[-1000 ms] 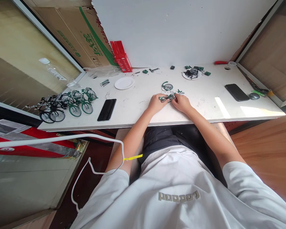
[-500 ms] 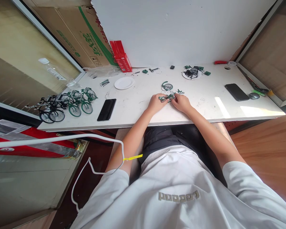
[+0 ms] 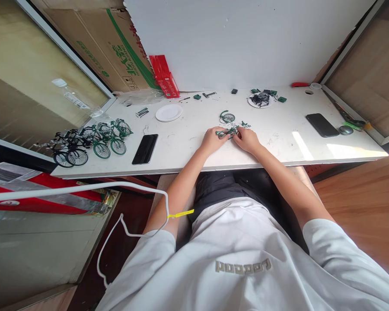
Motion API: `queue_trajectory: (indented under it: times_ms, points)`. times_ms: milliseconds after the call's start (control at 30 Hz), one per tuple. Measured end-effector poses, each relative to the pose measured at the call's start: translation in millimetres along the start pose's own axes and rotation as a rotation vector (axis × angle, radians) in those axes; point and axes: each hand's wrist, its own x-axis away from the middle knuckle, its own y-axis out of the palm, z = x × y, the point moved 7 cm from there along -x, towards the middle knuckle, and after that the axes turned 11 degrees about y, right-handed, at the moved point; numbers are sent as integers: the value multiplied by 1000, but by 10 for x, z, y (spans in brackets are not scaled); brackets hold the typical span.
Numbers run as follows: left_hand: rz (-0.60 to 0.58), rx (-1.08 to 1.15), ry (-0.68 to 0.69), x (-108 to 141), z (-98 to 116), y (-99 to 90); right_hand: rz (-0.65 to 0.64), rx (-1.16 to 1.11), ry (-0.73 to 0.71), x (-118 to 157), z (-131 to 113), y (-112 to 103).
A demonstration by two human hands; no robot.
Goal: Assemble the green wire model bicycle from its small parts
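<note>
Near the front edge of the white table [image 3: 188, 147], my left hand [image 3: 214, 140] is closed on a small green model bicycle part [image 3: 222, 134]. My right hand [image 3: 247, 139] is closed at the other end of the same part, its fingertips pinched close to my left hand's. Just beyond my hands lie a loose wheel with a green fender [image 3: 227, 117] and a small green piece [image 3: 245, 124]. Several green and black model bicycles [image 3: 101, 149] stand at the left of the table.
A black phone [image 3: 145, 149], a white plate [image 3: 169, 112] and a red box [image 3: 165, 77] are on the left. Farther back, black parts lie on a small plate [image 3: 251, 103]. Another phone [image 3: 322, 125] is at the right. A white cable [image 3: 84, 187] crosses the lower left.
</note>
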Motion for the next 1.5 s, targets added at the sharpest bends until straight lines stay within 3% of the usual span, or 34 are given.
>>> queue_trajectory:
  times_ms: [1500]
  points:
    - [-8, 2, -11, 3, -5, 5, 0, 0, -2, -8, 14, 11]
